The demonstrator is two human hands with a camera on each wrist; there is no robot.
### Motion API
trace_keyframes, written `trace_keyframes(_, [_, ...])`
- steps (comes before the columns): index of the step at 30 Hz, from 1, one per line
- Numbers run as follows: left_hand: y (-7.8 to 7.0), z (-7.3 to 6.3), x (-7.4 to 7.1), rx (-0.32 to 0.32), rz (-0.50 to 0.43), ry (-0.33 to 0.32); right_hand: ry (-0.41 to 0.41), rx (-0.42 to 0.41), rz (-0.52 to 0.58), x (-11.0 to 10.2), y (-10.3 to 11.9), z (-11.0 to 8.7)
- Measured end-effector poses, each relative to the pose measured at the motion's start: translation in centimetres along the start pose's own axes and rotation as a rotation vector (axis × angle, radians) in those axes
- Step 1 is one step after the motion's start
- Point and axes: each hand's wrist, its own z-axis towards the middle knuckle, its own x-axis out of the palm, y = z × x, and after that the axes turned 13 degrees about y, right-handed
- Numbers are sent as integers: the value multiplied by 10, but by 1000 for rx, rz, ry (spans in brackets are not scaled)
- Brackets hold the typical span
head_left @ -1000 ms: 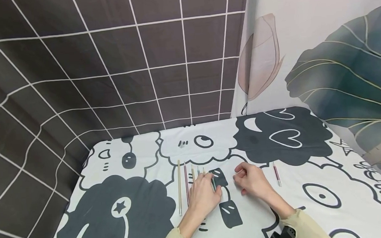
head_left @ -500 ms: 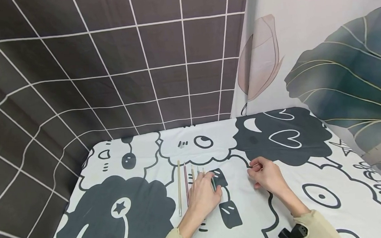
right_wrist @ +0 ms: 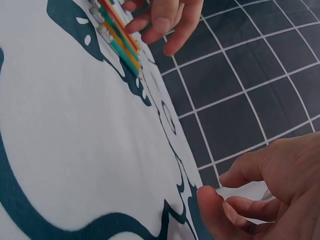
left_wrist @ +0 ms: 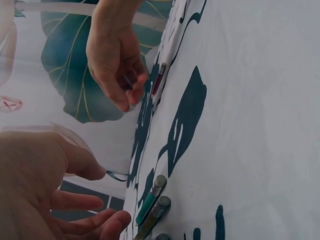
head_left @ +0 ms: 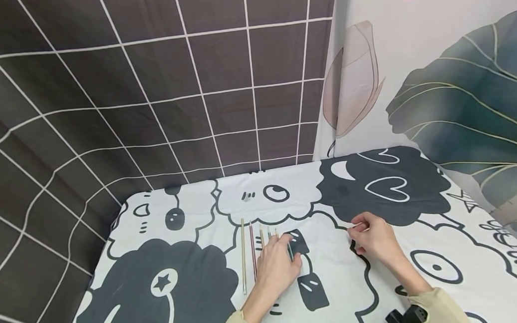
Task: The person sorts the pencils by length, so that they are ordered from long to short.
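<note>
Over a row of colored pencils lies my left hand (head_left: 276, 261), fingers loose and slightly bent, gripping nothing. A long gold pencil (head_left: 244, 262) and a red pencil (head_left: 253, 252) show at its left. A shorter green pencil (left_wrist: 147, 205) lies by its thumb side. Several more pencils are partly hidden under the hand. My right hand (head_left: 374, 236) hovers to the right with curled fingers, pinching a thin, pencil-like thing (left_wrist: 129, 78) that is mostly hidden. Beyond it in the left wrist view, a short dark-red pencil (left_wrist: 158, 82) lies on the cloth.
A white cloth (head_left: 335, 286) with dark cartoon drawings covers the table. Behind hangs a dark curtain (head_left: 228, 108) with a white grid. At the right hangs a white curtain with a large green leaf print (head_left: 474, 96).
My right hand has moved right, away from the pencil row, and now covers the short dark-red pencil in the head view. My left hand has stayed in place.
</note>
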Motion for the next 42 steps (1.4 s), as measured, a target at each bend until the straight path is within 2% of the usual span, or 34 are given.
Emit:
trace_keyframes(9, [0,-1,-1,0,-4,3,-28,50,-71,-13,-13,-3])
trace_keyframes(18, [2,-3,-2,30,-15,-7,-62,98,-115,-21,-27,-2])
trace_keyframes(28, [3,-2,-3,98,-148,7,-73,124,-173,-22,-32,0])
trace_keyframes(42, [4,-3,-2,111,-183,11,-74,129,-199,-22,-36,1])
